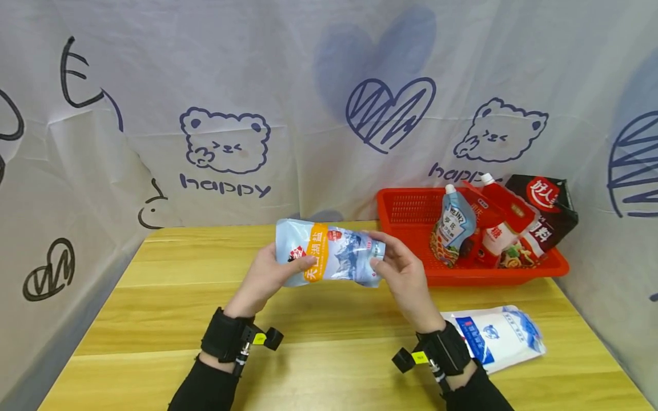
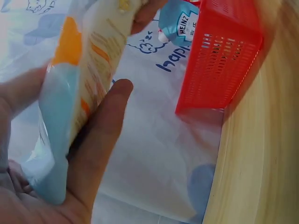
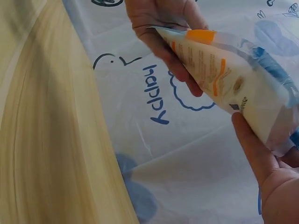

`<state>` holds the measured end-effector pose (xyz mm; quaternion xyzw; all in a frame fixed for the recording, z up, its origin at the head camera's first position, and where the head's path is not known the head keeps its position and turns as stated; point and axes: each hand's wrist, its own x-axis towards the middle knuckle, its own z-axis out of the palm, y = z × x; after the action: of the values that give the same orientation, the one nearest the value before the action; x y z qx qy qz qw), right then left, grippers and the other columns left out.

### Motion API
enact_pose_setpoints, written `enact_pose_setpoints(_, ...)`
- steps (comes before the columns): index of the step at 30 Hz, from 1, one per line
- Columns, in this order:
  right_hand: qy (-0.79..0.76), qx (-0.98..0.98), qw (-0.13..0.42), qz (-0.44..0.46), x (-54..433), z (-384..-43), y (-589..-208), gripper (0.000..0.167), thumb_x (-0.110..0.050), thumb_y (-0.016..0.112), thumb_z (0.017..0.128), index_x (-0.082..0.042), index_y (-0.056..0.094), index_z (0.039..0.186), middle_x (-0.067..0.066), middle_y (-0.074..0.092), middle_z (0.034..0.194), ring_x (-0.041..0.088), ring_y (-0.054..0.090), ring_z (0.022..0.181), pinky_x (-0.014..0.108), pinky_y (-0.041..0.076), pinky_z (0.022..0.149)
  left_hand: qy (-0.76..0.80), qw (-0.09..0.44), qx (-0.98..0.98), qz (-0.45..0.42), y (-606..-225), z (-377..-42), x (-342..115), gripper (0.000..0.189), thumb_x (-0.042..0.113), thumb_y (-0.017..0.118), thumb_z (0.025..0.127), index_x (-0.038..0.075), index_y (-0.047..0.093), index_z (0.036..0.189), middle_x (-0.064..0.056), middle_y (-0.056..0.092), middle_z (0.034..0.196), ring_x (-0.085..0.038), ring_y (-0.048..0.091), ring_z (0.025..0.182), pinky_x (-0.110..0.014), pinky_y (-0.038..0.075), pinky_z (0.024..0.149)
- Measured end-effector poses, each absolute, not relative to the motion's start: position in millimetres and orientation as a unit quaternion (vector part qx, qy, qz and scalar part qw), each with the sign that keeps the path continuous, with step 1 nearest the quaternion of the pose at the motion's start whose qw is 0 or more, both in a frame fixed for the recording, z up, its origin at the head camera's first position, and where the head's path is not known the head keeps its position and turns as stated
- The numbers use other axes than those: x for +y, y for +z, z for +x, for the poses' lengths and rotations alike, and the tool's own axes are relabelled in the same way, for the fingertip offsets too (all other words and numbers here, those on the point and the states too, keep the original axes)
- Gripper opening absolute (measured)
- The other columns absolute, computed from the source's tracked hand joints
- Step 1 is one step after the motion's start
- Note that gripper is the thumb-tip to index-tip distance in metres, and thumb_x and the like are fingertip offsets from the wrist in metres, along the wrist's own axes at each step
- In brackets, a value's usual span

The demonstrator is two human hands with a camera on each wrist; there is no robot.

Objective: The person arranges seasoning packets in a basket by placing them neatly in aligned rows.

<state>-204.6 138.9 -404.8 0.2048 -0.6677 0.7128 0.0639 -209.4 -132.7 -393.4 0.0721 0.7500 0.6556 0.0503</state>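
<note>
Both hands hold a light-blue bag of salt (image 1: 346, 254) with an orange band, raised above the wooden table. At its left end the left hand (image 1: 267, 274) grips it, thumb across the front. The right hand (image 1: 406, 279) pinches the other end between thumb and fingers. In the left wrist view the left fingers lie along the printed back of the bag (image 2: 96, 60). The right wrist view shows that back too, with the right hand (image 3: 280, 186) at the near end and the left hand (image 3: 161, 28) at the far one.
A red plastic basket (image 1: 411, 268) stands at the back right, holding a Heinz pouch (image 1: 452, 225), red spouted pouches (image 1: 501, 228) and a black seasoning packet (image 1: 547, 214). A white-and-blue bag (image 1: 504, 337) lies on the table (image 1: 329, 348), right of the right wrist. Printed cloth (image 1: 308, 114) hangs behind.
</note>
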Motion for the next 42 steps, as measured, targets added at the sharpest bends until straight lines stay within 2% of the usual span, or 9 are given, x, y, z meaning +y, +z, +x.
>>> enact_pose_setpoints(8,0.698,-0.679,0.045,0.224,139,-207,-406,0.054,0.006,0.056,0.100,0.001,0.046,0.152,0.018,0.050,0.154,0.019,0.057,0.124,0.024,0.054,0.100,0.663,-0.002,0.743,0.094,-390,-206,-131,0.040,0.017,0.083,0.090,-0.001,0.066,0.121,-0.015,0.075,0.110,-0.023,0.075,0.092,-0.035,0.064,0.077)
enact_pose_setpoints(13,0.694,-0.671,0.033,0.258,139,-208,-405,0.060,0.007,0.057,0.097,0.004,0.040,0.154,0.023,0.043,0.158,0.016,0.055,0.125,0.023,0.053,0.100,0.660,-0.021,0.744,0.103,-382,-201,-129,0.038,0.015,0.082,0.091,0.000,0.065,0.122,-0.016,0.074,0.110,-0.024,0.075,0.091,-0.036,0.064,0.076)
enact_pose_setpoints(17,0.682,-0.682,0.032,0.263,140,-209,-406,0.060,0.006,0.061,0.098,0.004,0.040,0.154,0.026,0.040,0.158,0.016,0.054,0.125,0.021,0.052,0.101,0.652,-0.030,0.749,0.117,-377,-197,-126,0.038,0.015,0.081,0.092,0.000,0.065,0.123,-0.016,0.074,0.110,-0.024,0.075,0.091,-0.035,0.064,0.075)
enact_pose_setpoints(21,0.657,-0.709,0.033,0.255,141,-209,-406,0.058,-0.001,0.066,0.098,-0.002,0.046,0.153,0.021,0.045,0.156,0.022,0.054,0.123,0.022,0.053,0.099,0.638,-0.045,0.756,0.137,-372,-193,-125,0.036,0.013,0.082,0.092,0.000,0.066,0.122,-0.014,0.074,0.108,-0.024,0.074,0.089,-0.035,0.064,0.074)
enact_pose_setpoints(27,0.584,-0.762,0.066,0.270,142,-208,-403,0.054,-0.008,0.074,0.096,-0.013,0.057,0.147,0.004,0.057,0.149,0.023,0.054,0.130,0.034,0.048,0.109,0.615,-0.054,0.769,0.167,-366,-187,-125,0.034,0.010,0.083,0.089,0.002,0.069,0.119,-0.012,0.075,0.105,-0.024,0.073,0.086,-0.034,0.063,0.072)
enact_pose_setpoints(33,0.522,-0.799,0.060,0.292,139,-200,-394,0.057,-0.014,0.081,0.092,-0.016,0.060,0.146,0.001,0.059,0.146,0.026,0.057,0.132,0.051,0.050,0.108,0.578,-0.025,0.789,0.207,-365,-183,-123,0.035,0.009,0.084,0.089,0.004,0.071,0.121,-0.009,0.075,0.100,-0.022,0.071,0.081,-0.035,0.063,0.068)
enact_pose_setpoints(36,0.494,-0.812,0.044,0.306,137,-196,-392,0.058,-0.017,0.083,0.091,-0.015,0.061,0.144,0.002,0.063,0.142,0.025,0.060,0.126,0.050,0.053,0.105,0.549,-0.027,0.800,0.238,-367,-182,-121,0.036,0.007,0.083,0.088,0.004,0.071,0.122,-0.007,0.075,0.099,-0.020,0.071,0.081,-0.034,0.063,0.068)
enact_pose_setpoints(42,0.480,-0.812,0.024,0.331,135,-196,-394,0.048,-0.017,0.082,0.091,-0.010,0.066,0.136,0.002,0.070,0.124,0.017,0.066,0.105,0.036,0.059,0.094,0.512,-0.028,0.815,0.269,-369,-182,-119,0.034,0.004,0.082,0.088,0.003,0.072,0.121,-0.007,0.076,0.101,-0.015,0.071,0.082,-0.031,0.062,0.067)
